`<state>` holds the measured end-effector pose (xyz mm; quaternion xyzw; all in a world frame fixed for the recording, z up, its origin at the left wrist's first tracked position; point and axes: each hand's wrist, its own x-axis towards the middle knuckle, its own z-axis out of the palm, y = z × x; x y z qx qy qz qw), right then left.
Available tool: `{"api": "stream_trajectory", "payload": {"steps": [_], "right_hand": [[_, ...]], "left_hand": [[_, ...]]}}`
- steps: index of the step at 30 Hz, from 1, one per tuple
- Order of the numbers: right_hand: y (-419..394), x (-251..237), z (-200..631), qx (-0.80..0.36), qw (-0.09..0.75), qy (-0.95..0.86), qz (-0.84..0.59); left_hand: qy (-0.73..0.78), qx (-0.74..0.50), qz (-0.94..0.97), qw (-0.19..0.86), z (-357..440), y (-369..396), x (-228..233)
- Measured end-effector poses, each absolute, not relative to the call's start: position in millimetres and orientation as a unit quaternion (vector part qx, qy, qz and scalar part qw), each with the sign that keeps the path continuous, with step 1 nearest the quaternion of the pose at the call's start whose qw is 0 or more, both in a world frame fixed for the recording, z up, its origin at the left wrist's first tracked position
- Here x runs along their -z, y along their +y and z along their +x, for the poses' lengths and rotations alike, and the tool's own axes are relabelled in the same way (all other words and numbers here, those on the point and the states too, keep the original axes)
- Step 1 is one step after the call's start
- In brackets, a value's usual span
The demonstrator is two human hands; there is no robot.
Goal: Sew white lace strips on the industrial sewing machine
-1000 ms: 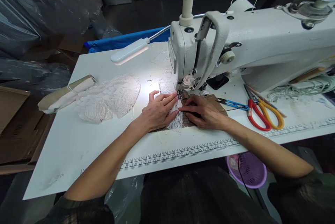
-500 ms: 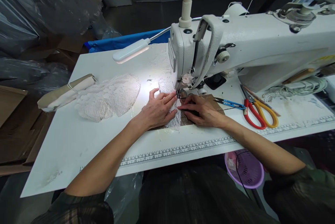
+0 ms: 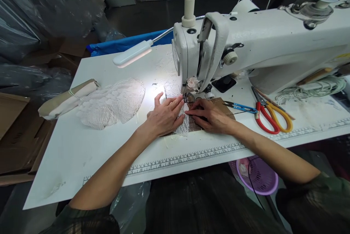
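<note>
Flat and open, the left hand and right hand press a white lace strip against the table, fingertips meeting just before the presser foot of the sewing machine, seemingly to keep it taut. Scissors lie to the right.

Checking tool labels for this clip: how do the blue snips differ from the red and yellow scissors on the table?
The blue snips are slim, with narrow blue handles and no big finger loops; the red and yellow scissors are larger, with two wide loops, one red, one yellow. The snips lie nearer the right hand, close to its knuckles; the scissors lie farther right. Both rest flat and untouched on the white table, in front of the sewing machine.
</note>
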<state>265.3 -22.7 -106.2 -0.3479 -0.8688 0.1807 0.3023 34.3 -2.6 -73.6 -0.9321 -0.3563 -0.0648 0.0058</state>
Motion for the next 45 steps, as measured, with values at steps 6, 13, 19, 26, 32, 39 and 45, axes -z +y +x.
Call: {"api": "stream_trajectory", "payload": {"steps": [6,13,19,26,32,39,45], "right_hand": [[-24.1,105.4,263.4,-0.165,0.299,-0.869,-0.359],[-24.3,101.6,257.7,-0.104,0.268,-0.88,-0.38],[-21.8,98.9,254.8,-0.108,0.231,-0.883,-0.394],[-21.3,99.1,252.2,-0.09,0.22,-0.884,-0.402],[-24.1,97.4,266.2,-0.124,0.294,-0.832,-0.455],[-14.4,96.7,278.0,-0.139,0.371,-0.762,-0.513],[-15.7,98.6,276.6,-0.161,0.351,-0.771,-0.506]], "left_hand": [[-0.371,0.068,-0.926,0.006,36.6,-1.5,74.7],[-0.399,0.076,-0.914,0.008,39.1,2.5,79.3],[-0.429,0.092,-0.898,0.025,44.9,1.1,83.2],[-0.457,0.102,-0.884,0.01,50.1,0.4,83.0],[-0.448,0.099,-0.888,-0.004,47.2,2.6,81.9],[-0.405,0.105,-0.908,-0.013,36.2,15.3,78.2],[-0.383,0.209,-0.899,0.035,20.0,11.2,59.5]]}}
